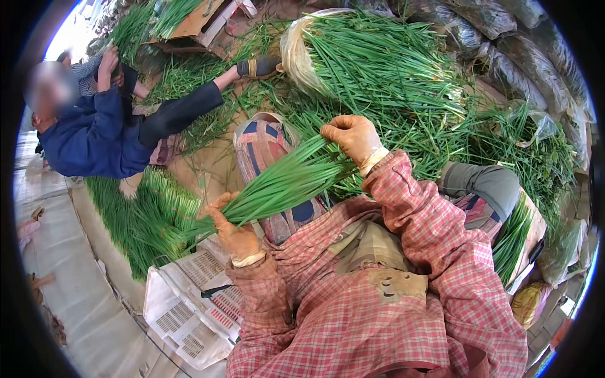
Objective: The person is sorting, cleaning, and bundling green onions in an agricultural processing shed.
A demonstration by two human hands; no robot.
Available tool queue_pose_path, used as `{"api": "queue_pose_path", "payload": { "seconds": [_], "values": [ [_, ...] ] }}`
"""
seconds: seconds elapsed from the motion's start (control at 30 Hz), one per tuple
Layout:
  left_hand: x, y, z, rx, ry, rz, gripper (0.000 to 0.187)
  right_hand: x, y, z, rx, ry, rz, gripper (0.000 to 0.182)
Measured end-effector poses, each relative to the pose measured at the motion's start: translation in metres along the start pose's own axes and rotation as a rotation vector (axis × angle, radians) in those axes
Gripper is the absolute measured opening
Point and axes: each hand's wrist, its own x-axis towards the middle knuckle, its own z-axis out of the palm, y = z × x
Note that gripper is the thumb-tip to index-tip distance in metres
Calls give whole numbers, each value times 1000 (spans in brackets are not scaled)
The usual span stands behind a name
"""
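A bunch of long green stalks [287, 179] stretches across my lap between my two gloved hands. My left hand [234, 232], in an orange-brown glove, is closed round the lower left end of the bunch. At its upper right end my right hand [354, 140], gloved alike, has thumb and fingers pinched together by the stalk ends. Behind my right hand lies a big heap of the same stalks [384, 66], partly wrapped in clear plastic. Sorted green bundles [148, 217] lie on the left, near my left hand.
A person in blue [94, 138] sits at the upper left, one leg stretched towards the heap. Loose stalks [435, 142] cover the ground. A printed white sack [189, 309] is beside my left arm, a cardboard box [198, 25] at the top, plastic-wrapped bundles [523, 57] at upper right.
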Motion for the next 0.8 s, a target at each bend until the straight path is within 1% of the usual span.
{"api": "queue_pose_path", "payload": {
  "seconds": [0.03, 0.1, 0.13, 0.17, 0.2, 0.27, 0.3, 0.33, 0.4, 0.47, 0.5, 0.53, 0.57, 0.6, 0.63, 0.67, 0.7, 0.73, 0.8],
  "values": [
    [1, -2, -4, -22, -22, 3, 41, 4, 6, 1, 44, 19, 33, 32],
    [10, -9, -18, -66, -69, 9, 42, 8, 10, -3, 37, 58, -9, 31],
    [15, -13, -20, -59, -40, 6, 42, 9, 7, -8, 33, 78, -31, 31],
    [19, -16, -24, -50, -8, 1, 43, 3, 6, -19, -118, 111, -118, 29],
    [19, -18, -26, -38, 27, -7, 43, 4, 17, -22, -220, 243, -275, 29],
    [16, -20, -23, -22, 117, -37, 43, 6, 36, -42, -319, 323, -298, 29],
    [15, -20, -23, -13, 161, -49, 43, 9, 56, -58, -346, 321, -276, 28],
    [17, -25, -30, -37, 140, -56, 41, 10, 75, -77, -373, 318, -257, 27],
    [21, -38, -46, -84, 97, -69, 38, 3, 90, -113, -897, 239, -24, 22],
    [17, -35, -43, -80, 119, -127, 36, 2, 107, -131, -1236, -92, 211, 23],
    [17, -35, -40, -78, 127, -157, 35, -9, 84, -125, -1178, -85, 88, 32],
    [19, -39, -42, -82, 117, -162, 37, -6, 88, -118, -743, -40, -138, 41],
    [21, -43, -48, -80, 108, -167, 39, -7, 62, -100, -160, -162, -89, 49],
    [22, -44, -52, -74, 97, -170, 41, -6, 40, -81, 169, -324, -123, 52],
    [20, -41, -48, -39, 131, -167, 41, -11, 16, -65, 236, -395, -157, 52],
    [15, -36, -38, -8, 164, -161, 40, -14, -8, -54, 255, -541, -102, 53],
    [13, -33, -32, 21, 198, -154, 40, -12, -3, -34, 399, -558, -129, 47],
    [15, -31, -31, -6, 213, -165, 39, -12, -8, -18, 515, -499, -98, 34],
    [16, -30, -30, -64, 254, -189, 38, -12, -5, -5, 494, -392, 37, 24]
  ]
}}
